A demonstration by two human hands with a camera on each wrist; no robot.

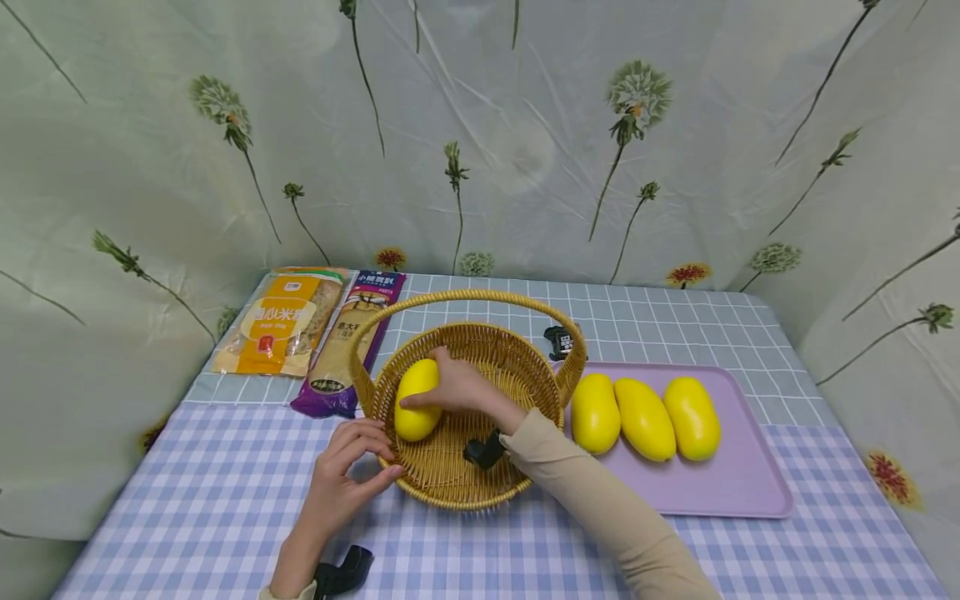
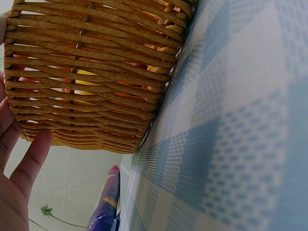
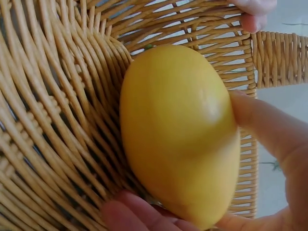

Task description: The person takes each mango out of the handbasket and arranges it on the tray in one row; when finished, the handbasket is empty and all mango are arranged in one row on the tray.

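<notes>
A round wicker basket (image 1: 517,367) with a tall arched handle stands mid-table. Inside it, against the left wall, a yellow mango (image 1: 417,400) is gripped by my right hand (image 1: 461,385). The right wrist view shows the mango (image 3: 178,130) close up, thumb on one side and fingers curling under the other, right beside the woven wall. My left hand (image 1: 348,475) holds the basket's near-left rim, fingers over the edge and thumb against it. From the left wrist, the basket's woven side (image 2: 86,96) hides most of the inside; a bit of yellow shows through gaps.
Right of the basket, a lilac tray (image 1: 742,492) bears three yellow mangoes (image 1: 643,419). Two food packages, an orange-and-clear bag (image 1: 277,325) and a purple pasta pack (image 1: 348,346), lie at the back left. A small black item (image 1: 561,342) lies behind the basket. Draped floral cloth (image 1: 525,167) encloses the table.
</notes>
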